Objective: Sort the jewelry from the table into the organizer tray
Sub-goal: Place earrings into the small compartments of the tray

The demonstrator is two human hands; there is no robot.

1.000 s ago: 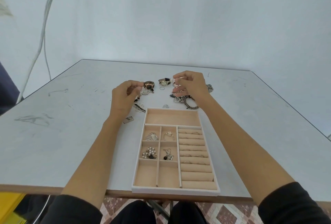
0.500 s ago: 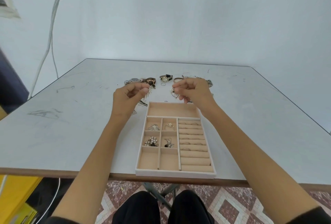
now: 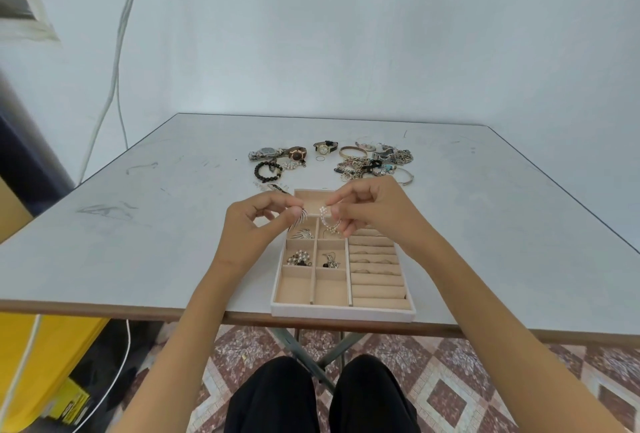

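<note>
1. Table point(image 3: 485, 224): pale top, scuffed. It carries everything listed below.

2. Organizer tray point(image 3: 343, 311): beige-lined, directly under and nearer than both hands, its near rim at the table edge. It probably sits this close so that each piece needs only a short drop. Small square compartments lie below the left hand, ring rolls point(image 3: 375, 290) below the right wrist, and one long compartment is under the fingertips.

3. Loose jewelry point(image 3: 374, 162): an unsorted heap of chains and bangles beyond the right hand. Watches point(image 3: 277, 153) and a black bead bracelet point(image 3: 267, 169) lie beyond the left hand. Much of the task appears to remain.

4. Left hand point(image 3: 249, 228): raised over the tray's far-left compartments, thumb and forefinger pinching a fan-shaped silver piece point(image 3: 300, 221).

5. Right hand point(image 3: 374, 210): raised opposite, nearly touching the left, fingertips pinching a pearl-set hoop point(image 3: 329, 223) that hangs down. The two are held close together, likely to separate or compare them before placing.

6. Filed pieces: a matching silver fan point(image 3: 302, 234) lies just under the left fingertips, which suggests where the held one goes. A pearl cluster point(image 3: 298, 257) and dark drop earrings point(image 3: 330, 261) lie nearer than the hands. The contents of the compartment under the hoop are too small to identify.
</note>
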